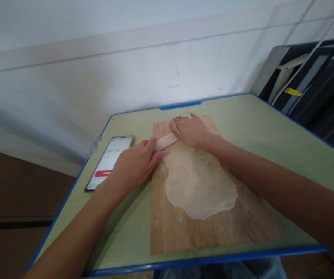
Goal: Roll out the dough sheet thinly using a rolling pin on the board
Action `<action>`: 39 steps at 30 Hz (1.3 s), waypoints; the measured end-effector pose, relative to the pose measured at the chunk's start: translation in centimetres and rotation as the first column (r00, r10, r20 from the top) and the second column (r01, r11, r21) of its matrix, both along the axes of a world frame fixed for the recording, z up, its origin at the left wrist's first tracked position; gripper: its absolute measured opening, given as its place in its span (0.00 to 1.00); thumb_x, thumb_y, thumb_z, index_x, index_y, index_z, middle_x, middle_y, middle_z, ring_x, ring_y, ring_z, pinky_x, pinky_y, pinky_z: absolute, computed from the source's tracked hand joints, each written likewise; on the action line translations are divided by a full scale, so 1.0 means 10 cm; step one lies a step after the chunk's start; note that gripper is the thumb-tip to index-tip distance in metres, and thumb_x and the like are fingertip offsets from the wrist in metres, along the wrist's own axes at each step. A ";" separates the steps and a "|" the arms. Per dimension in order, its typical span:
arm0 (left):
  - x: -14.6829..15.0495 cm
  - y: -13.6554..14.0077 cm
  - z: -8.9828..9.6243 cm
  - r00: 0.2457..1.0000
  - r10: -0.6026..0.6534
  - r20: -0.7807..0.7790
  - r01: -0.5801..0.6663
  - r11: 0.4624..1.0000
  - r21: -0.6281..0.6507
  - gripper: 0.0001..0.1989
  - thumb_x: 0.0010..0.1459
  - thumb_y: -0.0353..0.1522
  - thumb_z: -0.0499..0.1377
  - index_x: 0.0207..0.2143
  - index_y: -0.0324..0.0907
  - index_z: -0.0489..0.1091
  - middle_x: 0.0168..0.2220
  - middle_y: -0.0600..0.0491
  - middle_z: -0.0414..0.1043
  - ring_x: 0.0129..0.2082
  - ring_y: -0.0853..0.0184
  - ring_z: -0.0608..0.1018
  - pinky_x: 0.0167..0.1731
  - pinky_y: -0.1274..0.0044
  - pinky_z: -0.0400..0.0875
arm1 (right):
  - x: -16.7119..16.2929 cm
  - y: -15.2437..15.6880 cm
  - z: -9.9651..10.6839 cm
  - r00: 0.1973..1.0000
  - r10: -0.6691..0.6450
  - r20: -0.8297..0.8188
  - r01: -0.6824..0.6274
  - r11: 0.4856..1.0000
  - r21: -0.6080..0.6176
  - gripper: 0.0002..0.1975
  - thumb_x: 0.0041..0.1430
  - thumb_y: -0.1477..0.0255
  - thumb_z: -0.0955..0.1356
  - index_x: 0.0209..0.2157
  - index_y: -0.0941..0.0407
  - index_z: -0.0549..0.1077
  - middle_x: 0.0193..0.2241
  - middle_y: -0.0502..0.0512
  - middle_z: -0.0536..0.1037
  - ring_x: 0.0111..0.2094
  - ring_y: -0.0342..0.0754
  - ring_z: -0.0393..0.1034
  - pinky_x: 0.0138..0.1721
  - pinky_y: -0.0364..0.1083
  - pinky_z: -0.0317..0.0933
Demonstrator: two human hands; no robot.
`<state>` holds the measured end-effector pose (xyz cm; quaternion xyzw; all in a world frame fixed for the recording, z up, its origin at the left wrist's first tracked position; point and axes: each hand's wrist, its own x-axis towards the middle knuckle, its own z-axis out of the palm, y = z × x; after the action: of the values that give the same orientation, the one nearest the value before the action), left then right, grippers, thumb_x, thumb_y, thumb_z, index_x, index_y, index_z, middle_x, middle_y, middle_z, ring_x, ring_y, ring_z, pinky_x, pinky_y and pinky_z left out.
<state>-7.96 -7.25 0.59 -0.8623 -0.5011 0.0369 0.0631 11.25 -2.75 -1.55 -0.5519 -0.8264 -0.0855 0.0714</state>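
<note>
A pale rolling pin (166,142) lies slantwise across the far part of a thin, wide sheet of dough (197,184). My left hand (138,161) is closed around the pin's left end, with the thumb near the dough's left edge. At the pin's other end, my right hand (191,131) rests over the top and covers that end. Under the dough is a wooden board (181,238), longer than it is wide. The dough has an uneven, rounded near edge, and its far part is hidden by my right hand and the pin.
A phone (100,173) showing a running timer lies left of the board, close to my left forearm. The light green table (271,143) has a blue rim. Behind my right hand, a dark rim of something (176,118) peeks out. A white wall (155,81) stands behind the table.
</note>
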 end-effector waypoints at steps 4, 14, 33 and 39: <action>-0.17 0.18 0.00 0.997 -0.006 0.080 0.011 0.998 -0.066 0.22 0.68 0.41 0.36 0.38 0.40 0.66 0.36 0.45 0.73 0.37 0.57 0.77 0.37 0.70 0.68 | -0.04 -0.01 0.05 1.000 -0.003 0.016 0.003 1.000 -0.001 0.20 0.66 0.76 0.54 0.47 0.63 0.73 0.50 0.68 0.76 0.50 0.58 0.70 0.53 0.60 0.55; -0.05 0.39 -0.06 0.928 -0.158 0.337 0.191 0.979 -0.069 0.24 0.64 0.42 0.37 0.36 0.40 0.68 0.38 0.47 0.74 0.39 0.60 0.74 0.51 0.65 0.63 | 0.08 -1.08 -0.01 0.999 0.044 -0.014 -0.044 0.999 0.008 0.18 0.65 0.70 0.62 0.53 0.63 0.69 0.50 0.69 0.75 0.47 0.57 0.74 0.44 0.51 0.68; 0.75 0.90 -0.09 0.919 -0.077 0.388 0.079 0.997 0.010 0.20 0.65 0.39 0.45 0.35 0.39 0.74 0.40 0.47 0.77 0.40 0.61 0.77 0.39 0.74 0.67 | -0.09 -1.71 -0.13 0.954 0.293 -0.061 -0.263 0.918 0.298 0.29 0.47 0.90 0.55 0.53 0.79 0.65 0.54 0.80 0.68 0.57 0.63 0.62 0.48 0.52 0.69; 0.63 0.86 -0.11 0.933 -0.110 0.344 0.132 0.990 -0.040 0.19 0.65 0.40 0.46 0.46 0.44 0.73 0.49 0.51 0.75 0.49 0.60 0.75 0.49 0.71 0.66 | -0.27 -1.74 -0.11 0.946 0.316 -0.071 -0.277 0.902 0.333 0.28 0.47 0.88 0.55 0.49 0.80 0.68 0.52 0.80 0.70 0.56 0.64 0.63 0.52 0.55 0.67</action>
<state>-1.69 1.37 -0.52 -0.8864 -0.4490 -0.1011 -0.0492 8.54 -20.17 -2.65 -0.4049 -0.8701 -0.1715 0.2226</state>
